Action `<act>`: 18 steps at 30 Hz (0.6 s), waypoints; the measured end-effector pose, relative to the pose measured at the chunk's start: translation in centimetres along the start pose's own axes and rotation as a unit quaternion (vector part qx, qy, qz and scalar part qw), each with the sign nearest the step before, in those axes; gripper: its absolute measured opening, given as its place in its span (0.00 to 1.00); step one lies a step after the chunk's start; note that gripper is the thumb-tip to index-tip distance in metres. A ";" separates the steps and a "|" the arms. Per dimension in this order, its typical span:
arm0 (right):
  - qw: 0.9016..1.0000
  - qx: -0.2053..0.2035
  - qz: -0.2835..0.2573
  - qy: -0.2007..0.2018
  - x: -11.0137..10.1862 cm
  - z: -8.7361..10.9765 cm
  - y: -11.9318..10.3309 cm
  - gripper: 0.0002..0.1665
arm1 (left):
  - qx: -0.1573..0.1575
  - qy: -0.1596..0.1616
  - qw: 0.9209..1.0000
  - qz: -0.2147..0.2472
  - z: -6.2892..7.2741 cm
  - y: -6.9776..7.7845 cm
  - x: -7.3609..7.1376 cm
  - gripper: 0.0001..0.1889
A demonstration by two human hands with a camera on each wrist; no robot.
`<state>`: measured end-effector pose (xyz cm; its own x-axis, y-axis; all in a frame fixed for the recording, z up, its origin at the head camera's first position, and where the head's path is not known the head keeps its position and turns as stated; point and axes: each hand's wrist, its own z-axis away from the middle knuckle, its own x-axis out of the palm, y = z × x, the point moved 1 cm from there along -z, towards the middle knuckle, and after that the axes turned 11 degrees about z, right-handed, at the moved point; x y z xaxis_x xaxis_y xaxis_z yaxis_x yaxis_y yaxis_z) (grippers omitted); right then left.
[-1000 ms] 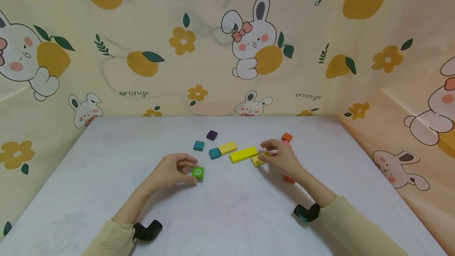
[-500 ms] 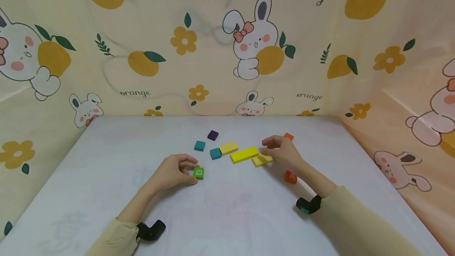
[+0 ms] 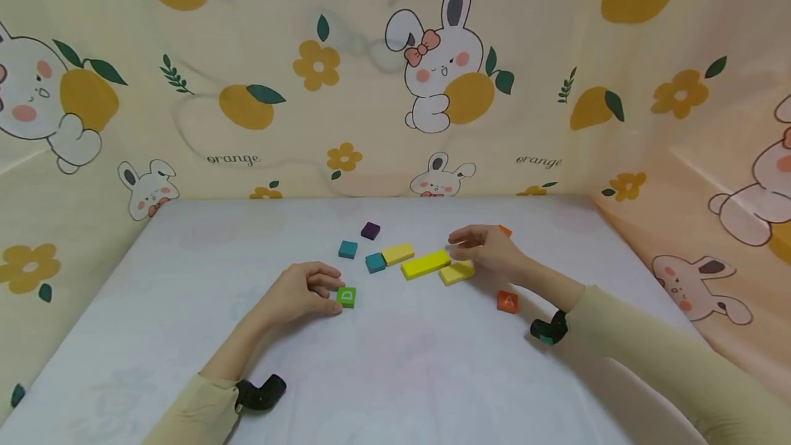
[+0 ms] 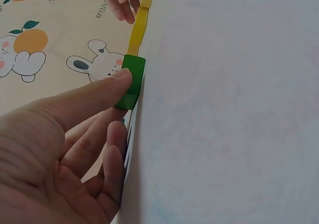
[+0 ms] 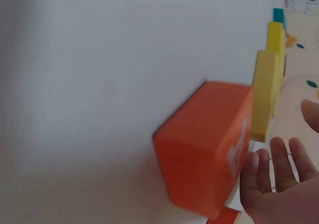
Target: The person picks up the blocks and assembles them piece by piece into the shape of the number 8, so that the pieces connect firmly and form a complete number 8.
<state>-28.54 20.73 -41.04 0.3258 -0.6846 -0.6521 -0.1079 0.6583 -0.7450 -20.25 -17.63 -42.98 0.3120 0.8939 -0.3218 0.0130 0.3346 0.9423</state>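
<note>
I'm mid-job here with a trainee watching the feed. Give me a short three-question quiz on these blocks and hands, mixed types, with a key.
1. Multiple choice: which letter marks the small green square block at the person's left hand?
A) K
B) D
C) M

2. True or false: the orange square block marked A lies on the white table, apart from the right hand.

3. Count: how many yellow rectangular blocks show in the head view?

Key: 1. B; 2. True; 3. Three.
</note>
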 end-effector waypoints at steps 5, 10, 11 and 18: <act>0.999 0.018 -0.034 -0.006 -0.2 -0.6 0.3 0.19 | -0.002 0.000 1.000 -0.003 0.0 0.1 0.1 0.29; 0.999 0.021 -0.045 -0.007 -0.1 -1.1 0.5 0.20 | -0.012 0.006 1.000 -0.005 0.0 0.0 0.1 0.28; 0.999 0.018 -0.047 -0.010 -0.1 -1.2 0.5 0.21 | -0.014 0.007 1.000 -0.005 0.0 0.0 0.1 0.28; 0.996 0.011 -0.082 -0.046 0.2 -1.6 0.6 0.23 | -0.012 0.004 1.000 -0.004 -0.1 0.0 0.1 0.28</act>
<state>-30.01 20.50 -41.85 0.4218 -0.7521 -0.5064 -0.0263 0.5482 -0.8360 -20.29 -17.47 -42.99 0.3051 0.8933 -0.3300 -0.0081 0.3490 0.9371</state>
